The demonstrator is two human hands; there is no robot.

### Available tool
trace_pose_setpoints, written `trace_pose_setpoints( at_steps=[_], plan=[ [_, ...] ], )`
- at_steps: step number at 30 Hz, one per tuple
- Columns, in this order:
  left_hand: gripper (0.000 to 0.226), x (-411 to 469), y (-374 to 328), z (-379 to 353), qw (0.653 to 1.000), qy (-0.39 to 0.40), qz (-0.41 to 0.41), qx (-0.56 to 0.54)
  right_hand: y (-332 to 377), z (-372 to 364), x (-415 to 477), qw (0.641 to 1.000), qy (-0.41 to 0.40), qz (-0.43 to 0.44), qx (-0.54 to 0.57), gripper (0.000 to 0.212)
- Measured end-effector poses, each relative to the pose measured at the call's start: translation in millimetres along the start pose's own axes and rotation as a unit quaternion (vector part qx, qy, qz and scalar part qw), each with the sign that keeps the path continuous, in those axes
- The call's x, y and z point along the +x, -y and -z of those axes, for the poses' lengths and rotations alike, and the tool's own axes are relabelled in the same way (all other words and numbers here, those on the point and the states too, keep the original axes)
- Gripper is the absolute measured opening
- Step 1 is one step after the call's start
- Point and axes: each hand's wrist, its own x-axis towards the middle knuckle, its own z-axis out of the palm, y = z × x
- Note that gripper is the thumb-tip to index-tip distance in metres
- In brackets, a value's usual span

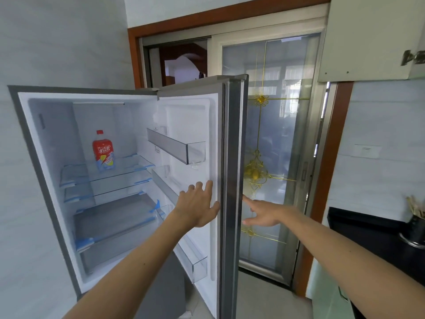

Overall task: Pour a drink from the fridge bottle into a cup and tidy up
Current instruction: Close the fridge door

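Fingers spread and straight, the left hand (197,207) lies flat against the white inner lining of the fridge door (232,157), near its free edge, gripping nothing. The right hand (264,215) reaches to the door's outer side, fingers loosely extended with the tips at the steel edge. It holds nothing either, and I cannot tell whether it presses or merely touches. Between the two hands the door stands wide open.

Further in, the bottle (103,150), red-capped with a red label, stands upright on the upper glass shelf (128,166) of the fridge (34,157), toward the back left and well apart from both hands. Out to the right, a dark counter (368,229) carries a black utensil holder (416,229). Behind the door is a sliding glass panel (276,111) with gold ornament. No cup shows anywhere in view.

Judging from this, the task is at its very beginning: the fridge is opened, and that is all. The bottle is untouched and capped. Taking it out, finding a cup, uncapping, pouring, recapping, returning the bottle and closing the door all remain.
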Motion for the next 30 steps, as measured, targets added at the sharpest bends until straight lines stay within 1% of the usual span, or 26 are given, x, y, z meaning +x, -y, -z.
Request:
trace_pose_setpoints(
  at_steps=[10,13,16,22,25,30],
  plan=[
    [0.067,-70,78,12,1.0,0.016,0.009,-0.015,94,18,-9,0.997,-0.06,0.051,0.018,0.084],
    [0.067,-85,102,11,1.0,0.016,0.017,-0.02,120,29,-10,0.995,-0.081,0.058,0.013,0.086],
    [0.067,-97,124,7,0.999,0.015,0.032,-0.032,149,42,-14,0.991,-0.11,0.082,0.007,0.088],
    [0.067,-114,160,1,0.997,0.025,0.059,-0.041,198,62,-4,0.982,-0.143,0.123,0.012,0.091],
    [0.069,-117,172,4,0.996,0.033,0.072,-0.029,220,69,3,0.977,-0.159,0.138,0.022,0.089],
    [0.073,-117,184,7,0.995,0.025,0.087,-0.045,256,79,18,0.963,-0.193,0.184,0.028,0.089]
  ],
)
